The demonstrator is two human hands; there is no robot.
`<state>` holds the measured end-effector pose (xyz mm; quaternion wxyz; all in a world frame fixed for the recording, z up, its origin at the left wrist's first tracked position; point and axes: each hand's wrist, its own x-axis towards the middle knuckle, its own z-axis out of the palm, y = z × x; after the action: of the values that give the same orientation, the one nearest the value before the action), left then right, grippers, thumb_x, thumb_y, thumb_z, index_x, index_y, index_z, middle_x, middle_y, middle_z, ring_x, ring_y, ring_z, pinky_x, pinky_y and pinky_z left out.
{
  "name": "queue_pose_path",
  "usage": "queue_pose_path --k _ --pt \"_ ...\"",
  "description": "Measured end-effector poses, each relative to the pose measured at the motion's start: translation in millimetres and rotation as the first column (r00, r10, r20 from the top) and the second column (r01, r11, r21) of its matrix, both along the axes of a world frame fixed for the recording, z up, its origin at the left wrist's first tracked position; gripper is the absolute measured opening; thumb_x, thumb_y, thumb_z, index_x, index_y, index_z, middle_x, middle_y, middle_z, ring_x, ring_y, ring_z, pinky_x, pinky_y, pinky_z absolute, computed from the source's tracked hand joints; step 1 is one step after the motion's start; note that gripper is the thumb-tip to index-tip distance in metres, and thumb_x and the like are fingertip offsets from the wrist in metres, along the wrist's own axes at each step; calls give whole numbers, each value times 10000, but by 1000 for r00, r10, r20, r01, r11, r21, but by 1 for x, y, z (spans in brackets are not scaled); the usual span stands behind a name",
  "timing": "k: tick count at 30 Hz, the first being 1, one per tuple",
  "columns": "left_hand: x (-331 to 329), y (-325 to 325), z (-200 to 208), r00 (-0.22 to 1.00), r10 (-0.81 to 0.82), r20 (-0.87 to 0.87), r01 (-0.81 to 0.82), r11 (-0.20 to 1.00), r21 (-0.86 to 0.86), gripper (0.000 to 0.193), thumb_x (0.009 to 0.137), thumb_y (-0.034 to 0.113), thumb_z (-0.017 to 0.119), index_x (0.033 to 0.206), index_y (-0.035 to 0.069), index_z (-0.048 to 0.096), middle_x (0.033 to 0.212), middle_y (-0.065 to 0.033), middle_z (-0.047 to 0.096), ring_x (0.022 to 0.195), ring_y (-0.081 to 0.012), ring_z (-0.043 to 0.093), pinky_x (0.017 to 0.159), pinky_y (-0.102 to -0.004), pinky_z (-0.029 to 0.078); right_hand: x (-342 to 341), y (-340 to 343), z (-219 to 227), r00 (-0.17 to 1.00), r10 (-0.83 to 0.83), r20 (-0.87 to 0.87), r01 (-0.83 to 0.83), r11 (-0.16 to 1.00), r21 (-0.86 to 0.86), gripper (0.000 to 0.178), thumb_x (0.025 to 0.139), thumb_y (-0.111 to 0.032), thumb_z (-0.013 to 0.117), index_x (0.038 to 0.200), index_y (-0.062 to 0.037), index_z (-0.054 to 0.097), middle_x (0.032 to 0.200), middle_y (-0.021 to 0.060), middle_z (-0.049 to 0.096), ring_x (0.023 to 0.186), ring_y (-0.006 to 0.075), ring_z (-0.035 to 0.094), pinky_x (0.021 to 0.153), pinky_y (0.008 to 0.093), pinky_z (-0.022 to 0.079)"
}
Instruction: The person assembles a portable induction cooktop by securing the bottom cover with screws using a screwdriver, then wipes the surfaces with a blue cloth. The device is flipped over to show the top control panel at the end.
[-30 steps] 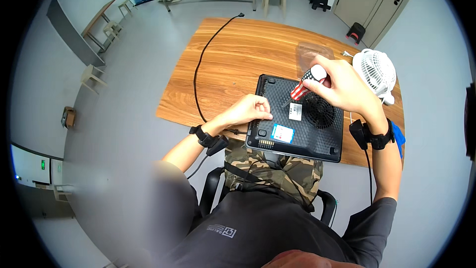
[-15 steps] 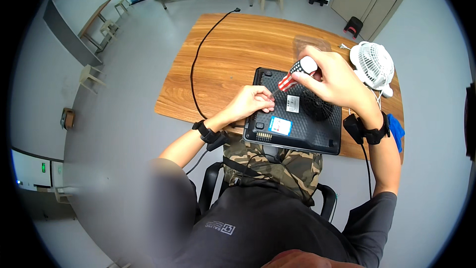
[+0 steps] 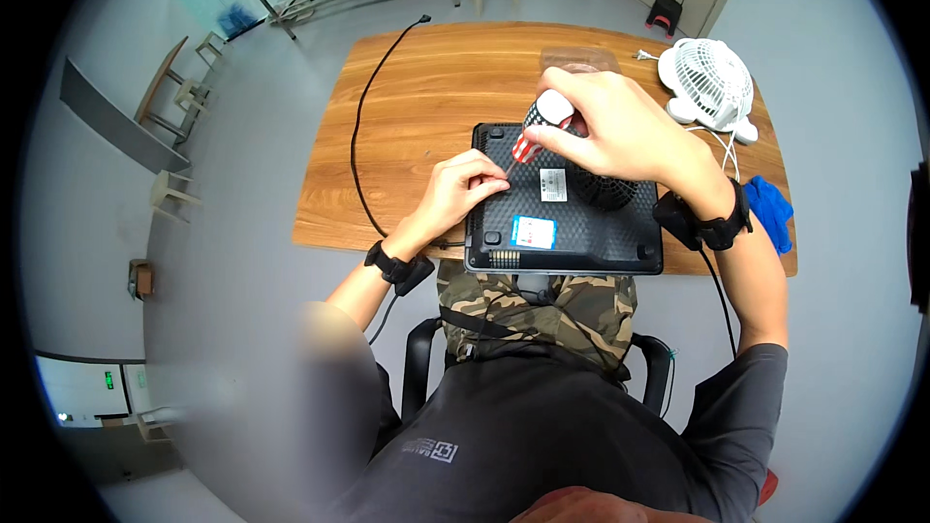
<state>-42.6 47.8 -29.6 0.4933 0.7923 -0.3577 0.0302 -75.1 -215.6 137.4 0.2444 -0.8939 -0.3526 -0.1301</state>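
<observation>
A black flat appliance (image 3: 581,232) lies upside down at the near edge of the wooden table (image 3: 436,87), its vented underside and labels facing up. My right hand (image 3: 620,131) grips a screwdriver (image 3: 538,126) with a red, white and black handle, its tip pointing down at the appliance's left part. My left hand (image 3: 465,189) rests on the appliance's left edge with fingers pinched together right at the screwdriver tip; whether it holds anything is hidden. Both wrists wear black bands.
A small white desk fan (image 3: 712,82) stands at the table's far right, with a blue cloth (image 3: 770,213) near the right edge. A black cable (image 3: 363,116) runs across the table's left side. A clear plastic container (image 3: 581,58) sits behind my right hand.
My right hand with the screwdriver has shifted left over the appliance, bringing the tip down toward my left fingers. My left hand stays at the appliance's left edge.
</observation>
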Motion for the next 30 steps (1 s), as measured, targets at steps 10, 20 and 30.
queue_pose_path --k 10,20,30 --pt "1 -5 -4 989 63 -137 -64 998 -5 208 908 142 823 1010 -7 718 890 -81 786 779 -97 726 707 -245 587 -6 4 8 999 -45 -28 45 999 -20 384 941 -406 737 997 -45 617 807 185 704 811 387 712 715 463 546" --pt "0 -4 -14 952 10 -306 -61 986 -156 177 944 92 782 1038 -19 680 926 -105 800 835 -109 753 738 -241 603 -2 2 0 999 3 49 -5 999 42 340 943 -333 756 1027 -33 619 755 148 658 682 308 654 619 401 497" --pt "-2 -2 -15 930 -71 -361 -39 957 -287 128 1010 42 679 1101 -44 652 1039 -170 793 960 -190 774 795 -270 626 -1 4 5 999 -36 -16 38 995 91 393 954 -431 728 991 -51 636 761 162 687 723 359 694 645 430 521"
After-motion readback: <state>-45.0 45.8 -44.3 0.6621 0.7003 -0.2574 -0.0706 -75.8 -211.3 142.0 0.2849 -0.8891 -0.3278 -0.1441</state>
